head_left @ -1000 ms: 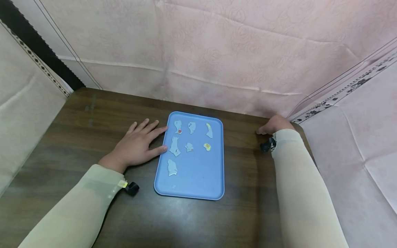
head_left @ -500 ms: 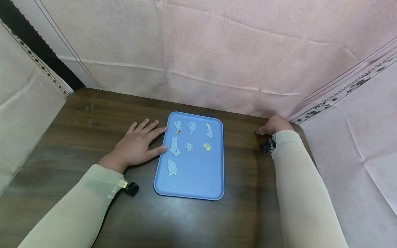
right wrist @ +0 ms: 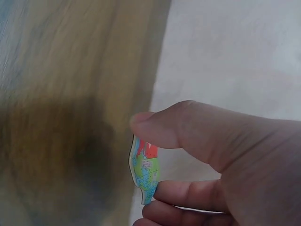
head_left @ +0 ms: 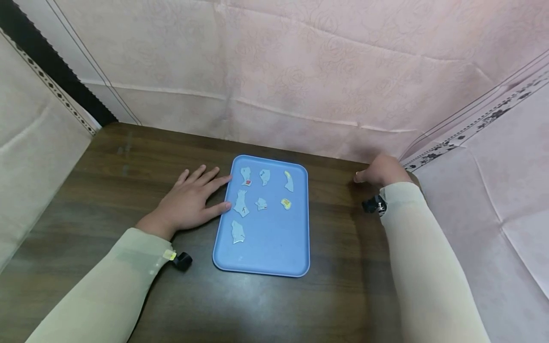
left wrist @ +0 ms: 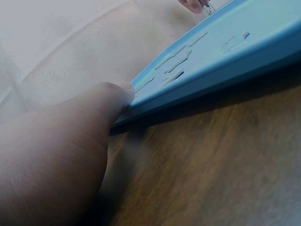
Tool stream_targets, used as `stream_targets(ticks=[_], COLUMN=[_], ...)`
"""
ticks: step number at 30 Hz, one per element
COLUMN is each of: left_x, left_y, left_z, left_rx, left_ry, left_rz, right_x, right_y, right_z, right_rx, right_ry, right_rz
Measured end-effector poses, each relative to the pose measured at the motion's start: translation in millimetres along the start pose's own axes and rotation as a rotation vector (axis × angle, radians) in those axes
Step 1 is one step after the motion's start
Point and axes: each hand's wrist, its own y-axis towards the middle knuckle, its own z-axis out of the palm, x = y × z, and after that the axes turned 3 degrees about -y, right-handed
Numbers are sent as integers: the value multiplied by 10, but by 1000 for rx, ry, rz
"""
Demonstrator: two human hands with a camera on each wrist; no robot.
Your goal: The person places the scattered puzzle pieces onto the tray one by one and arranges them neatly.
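My left hand [head_left: 186,202] lies with fingers spread on the table, its thumb and index fingertips touching the left rim of a blue tray [head_left: 274,245]. In the left wrist view the thumb [left wrist: 110,94] meets the tray's edge. Several thin, irregular pale puzzle pieces lie apart on the tray, among them a long piece [head_left: 241,203] and a yellow-marked piece [head_left: 286,203]. At the table's far right corner, my right hand [head_left: 381,171] holds a flat puzzle piece [right wrist: 146,169] printed green, red and blue, pinched between thumb and fingers. The head view hides that piece.
The dark wooden table [head_left: 107,190] carries the tray near its middle. A pale patterned cloth [head_left: 300,71] hangs behind the far edge, and more cloth [head_left: 506,200] covers the right side. A black wrist camera [head_left: 182,261] sits at the left cuff.
My right hand and forearm have shifted slightly to the right, and the hand appears a little raised. The left hand, tray and pieces on it stay put.
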Motion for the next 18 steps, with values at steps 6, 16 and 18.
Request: stream_targets(ticks=[6,16,18], left_x=[9,0,1], left_y=[-4,-3,-5], left_z=[5,-1,0], left_rx=[2,3,2], left_ry=[-1,-2,0], left_rz=[-3,-4,-4], right_x=[266,834,946], right_y=[-186,-635,-736], right_z=[-90,-45,-8], right_rx=[-56,-160,-184], right_ry=[-11,-54,-59], right_rz=[-94,-244,-292])
